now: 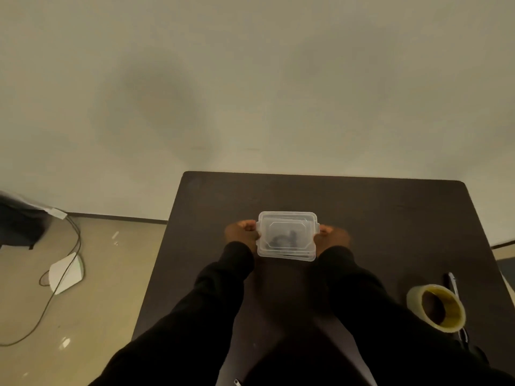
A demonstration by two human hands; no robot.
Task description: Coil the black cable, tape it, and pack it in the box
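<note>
A clear plastic box (287, 220) with its lid on sits at the middle of the dark table (390, 218). Through the lid a dark coiled cable (281, 239) shows dimly inside. My left hand (241, 232) grips the box's left side and my right hand (331, 236) grips its right side, fingers pressed against the rim. Both black sleeves run back toward me. A roll of clear tape (436, 306) stands near the table's right front edge.
A pen (452, 282) lies just behind the tape roll on the right. On the floor to the left lie a white device (67, 273) with a cable (55, 288) and a dark object (19, 224). A plain wall rises behind the table.
</note>
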